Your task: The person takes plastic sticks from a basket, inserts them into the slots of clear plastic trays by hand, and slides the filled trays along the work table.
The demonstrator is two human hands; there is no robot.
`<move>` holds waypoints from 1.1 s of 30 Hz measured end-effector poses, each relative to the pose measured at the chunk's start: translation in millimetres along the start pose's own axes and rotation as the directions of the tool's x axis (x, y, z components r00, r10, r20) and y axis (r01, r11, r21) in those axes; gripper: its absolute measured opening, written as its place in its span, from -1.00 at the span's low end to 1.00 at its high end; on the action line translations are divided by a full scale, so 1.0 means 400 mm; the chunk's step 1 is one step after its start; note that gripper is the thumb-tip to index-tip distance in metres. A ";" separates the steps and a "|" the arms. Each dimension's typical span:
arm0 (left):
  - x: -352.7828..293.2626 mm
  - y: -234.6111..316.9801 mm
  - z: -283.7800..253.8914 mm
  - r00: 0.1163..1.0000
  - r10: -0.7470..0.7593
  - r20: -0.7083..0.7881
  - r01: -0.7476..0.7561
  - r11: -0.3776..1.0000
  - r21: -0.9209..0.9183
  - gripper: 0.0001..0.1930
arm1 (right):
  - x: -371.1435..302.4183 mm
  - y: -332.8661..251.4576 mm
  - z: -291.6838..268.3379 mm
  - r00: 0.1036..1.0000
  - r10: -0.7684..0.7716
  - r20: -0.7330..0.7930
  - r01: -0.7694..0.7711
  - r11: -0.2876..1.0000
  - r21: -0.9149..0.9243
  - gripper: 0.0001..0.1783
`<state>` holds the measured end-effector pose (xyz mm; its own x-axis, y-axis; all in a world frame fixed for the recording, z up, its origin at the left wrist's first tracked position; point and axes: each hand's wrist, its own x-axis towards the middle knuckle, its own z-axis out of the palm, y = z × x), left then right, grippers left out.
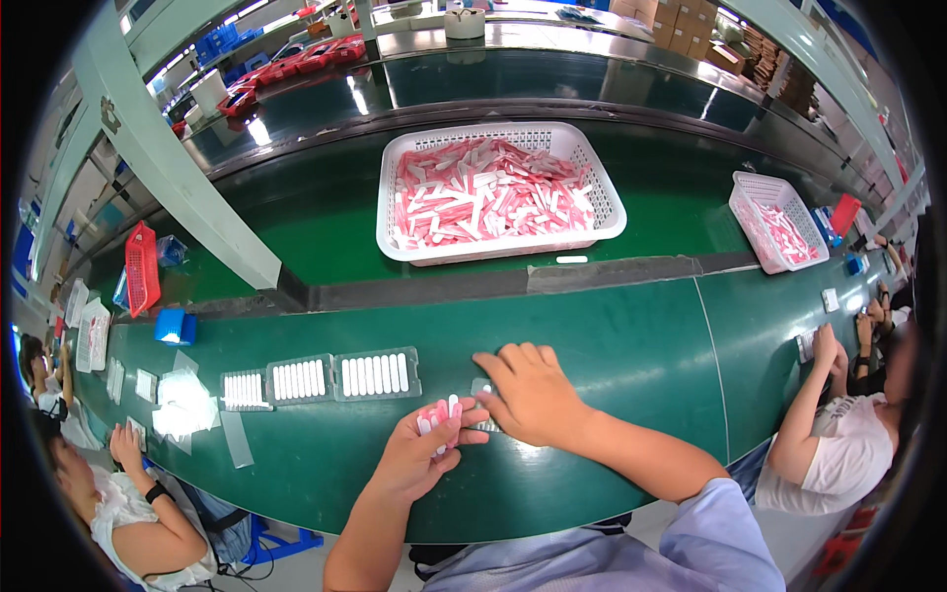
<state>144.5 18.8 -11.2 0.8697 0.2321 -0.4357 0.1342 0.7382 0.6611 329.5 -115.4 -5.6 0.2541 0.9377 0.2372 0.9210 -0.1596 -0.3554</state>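
Observation:
My left hand (419,454) is closed around a small bunch of pink-and-white sticks (441,419), short and round-ended, their tips showing above the fingers. Over a clear plastic tray (481,387) on the green table lies my right hand (538,395), palm down with fingers apart; nothing shows in its grasp. It hides most of that tray, and the left fingertips are close to the tray's near edge. Left of my hands, a filled clear tray (377,374) holds a row of white sticks, with a second such tray (301,379) and a third tray (246,390) beside it.
A white basket (501,249) heaped with pink-and-white sticks stands beyond a grey ledge (424,293). One stick (571,259) lies near it. Clear plastic sheets (185,405) and a blue box (176,327) are at left. A post (187,187) rises there. Co-workers sit on both sides.

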 end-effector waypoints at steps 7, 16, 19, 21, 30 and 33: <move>0.004 -0.020 0.001 0.990 -0.111 0.091 0.112 0.994 -0.007 -0.60 | -0.014 -0.019 -0.052 0.996 0.059 0.060 -0.082 0.851 0.519 -0.72; 0.003 -0.026 0.000 0.981 -0.155 0.117 0.144 0.984 0.102 -0.63 | -0.049 0.031 -0.070 0.923 0.058 -0.380 0.023 0.979 0.205 -0.90; 0.003 -0.018 0.003 0.999 -0.035 -0.021 0.037 0.995 0.088 -0.65 | -0.077 0.008 -0.036 0.936 -0.161 -0.313 0.141 0.986 -0.086 -0.79; 0.000 -0.009 -0.005 0.997 0.020 -0.069 -0.017 0.999 0.034 -0.65 | -0.091 -0.014 -0.023 0.973 -0.178 -0.149 0.165 0.982 -0.095 -0.64; -0.007 0.009 0.002 1.000 0.000 -0.022 0.000 1.000 -0.011 -0.54 | -0.104 -0.009 -0.035 0.990 -0.107 -0.091 0.106 0.994 -0.020 -0.64; -0.005 0.011 0.000 0.999 -0.029 0.013 0.030 0.998 -0.050 -0.52 | -0.108 0.014 -0.035 0.988 -0.157 -0.012 0.157 0.987 0.037 -0.64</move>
<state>143.5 21.6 -7.2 0.8717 0.2021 -0.4465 0.1362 0.7752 0.6168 327.7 -161.1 -5.1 0.1097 0.9474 0.3005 0.9380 0.0013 -0.3467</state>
